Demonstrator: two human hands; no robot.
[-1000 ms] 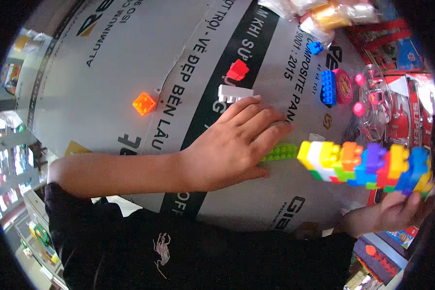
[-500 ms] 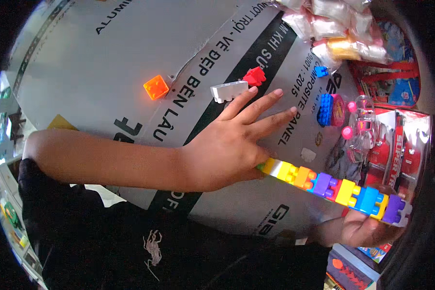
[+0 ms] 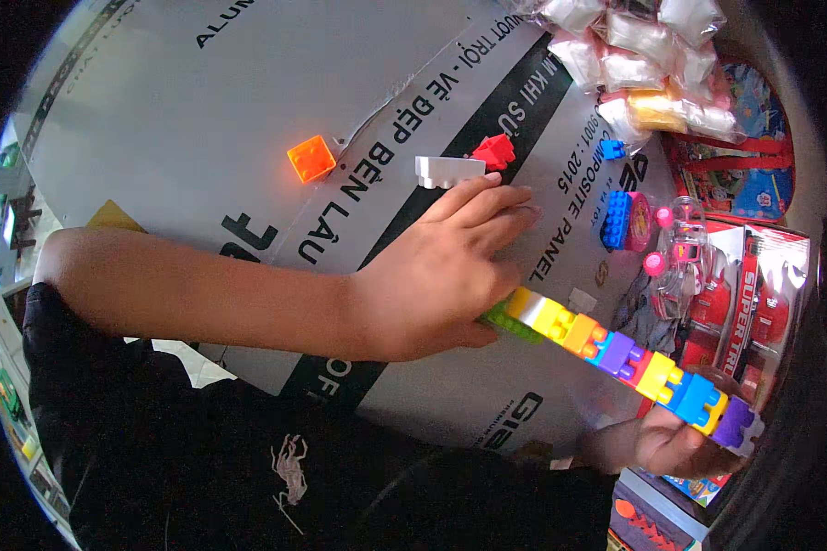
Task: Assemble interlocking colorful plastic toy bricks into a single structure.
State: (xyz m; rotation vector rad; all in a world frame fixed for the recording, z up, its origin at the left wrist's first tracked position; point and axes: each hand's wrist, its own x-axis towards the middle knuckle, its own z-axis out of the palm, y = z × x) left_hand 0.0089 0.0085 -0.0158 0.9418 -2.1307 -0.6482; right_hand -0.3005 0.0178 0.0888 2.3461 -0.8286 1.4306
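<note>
A long row of joined toy building blocks (image 3: 657,375) in yellow, orange, purple and blue slants across the right side. Its right end is gripped by my right hand (image 3: 680,443), whose fingers are partly hidden behind the blocks. At the row's left end a green block (image 3: 510,321) shows beneath my left hand (image 3: 446,262). That hand is open, its fingers stretched away from me and slightly blurred. Just past its fingertips lie a light grey block (image 3: 448,172) and a red block (image 3: 494,151). An orange block (image 3: 311,159) sits farther left.
The grey printed panel (image 3: 202,119) is the work surface. On the right are a small blue block (image 3: 613,149), a blue brick (image 3: 617,220), a clear toy with pink wheels (image 3: 685,253) and a red-and-white box (image 3: 749,303). Plastic-wrapped bundles (image 3: 639,55) lie at the far right.
My left hand has drawn its fingers closer together, and more of the green block now shows by its thumb. The row's right end has shifted slightly left and down with my right hand.
</note>
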